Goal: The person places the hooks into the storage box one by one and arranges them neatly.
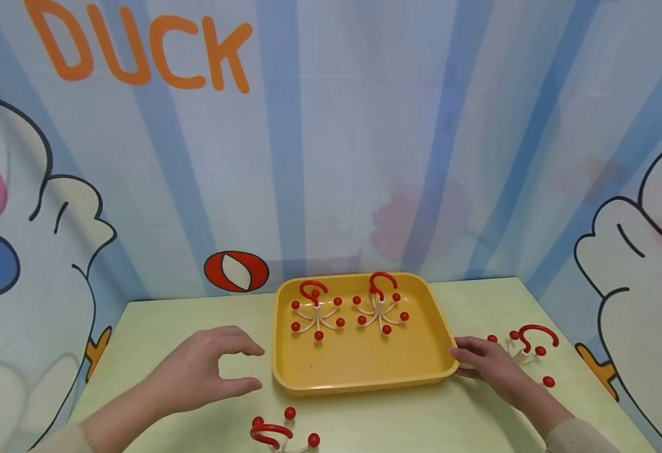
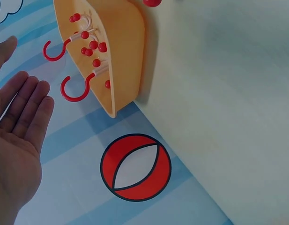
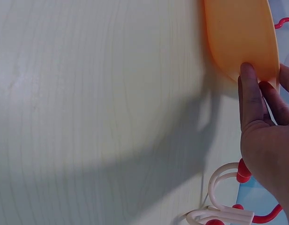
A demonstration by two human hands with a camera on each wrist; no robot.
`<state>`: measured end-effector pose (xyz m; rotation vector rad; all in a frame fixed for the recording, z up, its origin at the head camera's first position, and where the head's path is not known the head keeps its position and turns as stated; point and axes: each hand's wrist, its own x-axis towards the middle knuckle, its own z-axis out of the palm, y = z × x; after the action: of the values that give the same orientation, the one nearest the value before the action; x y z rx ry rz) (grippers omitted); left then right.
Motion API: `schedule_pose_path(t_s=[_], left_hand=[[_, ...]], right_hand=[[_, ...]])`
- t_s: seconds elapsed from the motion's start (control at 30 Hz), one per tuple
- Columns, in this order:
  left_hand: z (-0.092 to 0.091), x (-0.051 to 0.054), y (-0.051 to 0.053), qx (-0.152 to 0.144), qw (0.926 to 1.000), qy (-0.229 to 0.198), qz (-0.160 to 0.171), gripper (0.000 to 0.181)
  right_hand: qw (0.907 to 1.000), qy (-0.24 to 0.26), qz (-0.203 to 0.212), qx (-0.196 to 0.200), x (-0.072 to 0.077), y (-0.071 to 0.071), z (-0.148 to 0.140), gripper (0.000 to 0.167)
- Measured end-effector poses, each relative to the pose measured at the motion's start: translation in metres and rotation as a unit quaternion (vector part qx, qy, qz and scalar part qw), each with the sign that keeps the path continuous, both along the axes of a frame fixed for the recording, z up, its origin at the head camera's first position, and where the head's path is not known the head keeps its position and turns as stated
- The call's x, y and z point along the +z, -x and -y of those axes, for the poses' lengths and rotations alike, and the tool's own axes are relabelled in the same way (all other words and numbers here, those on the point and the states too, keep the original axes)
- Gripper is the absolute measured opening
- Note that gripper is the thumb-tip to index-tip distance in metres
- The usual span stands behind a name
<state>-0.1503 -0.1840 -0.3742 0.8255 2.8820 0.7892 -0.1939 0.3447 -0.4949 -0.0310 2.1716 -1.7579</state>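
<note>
The head view is bright and evenly lit, with the pale worktop (image 1: 393, 421) and the backdrop (image 1: 336, 157) clear and no harsh glare. Soft shadows lie under the near edge of the yellow tray (image 1: 365, 365) and below the right hand (image 1: 486, 365) at lower right. The backdrop's stripes (image 1: 281, 157) splay outward toward the frame's upper corners. Both wrist views are dimmer and cooler. In the right one, a broad, blurry-edged shadow sweeps from centre right to lower left; in the left, a soft shadow edges the tray.
</note>
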Motion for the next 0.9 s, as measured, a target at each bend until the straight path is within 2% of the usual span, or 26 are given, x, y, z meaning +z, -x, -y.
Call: schedule_pose_path(t_s=[0.47, 0.9], left_hand=[[0.002, -0.012, -0.020, 0.009, 0.9983, -0.004, 0.058, 0.046], [0.000, -0.032, -0.032, 0.011, 0.9946, -0.011, 0.103, 0.040]], right_hand=[[1.0000, 0.004, 0.002, 0.003, -0.001, -0.001, -0.001, 0.060], [1.0000, 0.004, 0.000, -0.002, -0.003, 0.000, -0.002, 0.061]])
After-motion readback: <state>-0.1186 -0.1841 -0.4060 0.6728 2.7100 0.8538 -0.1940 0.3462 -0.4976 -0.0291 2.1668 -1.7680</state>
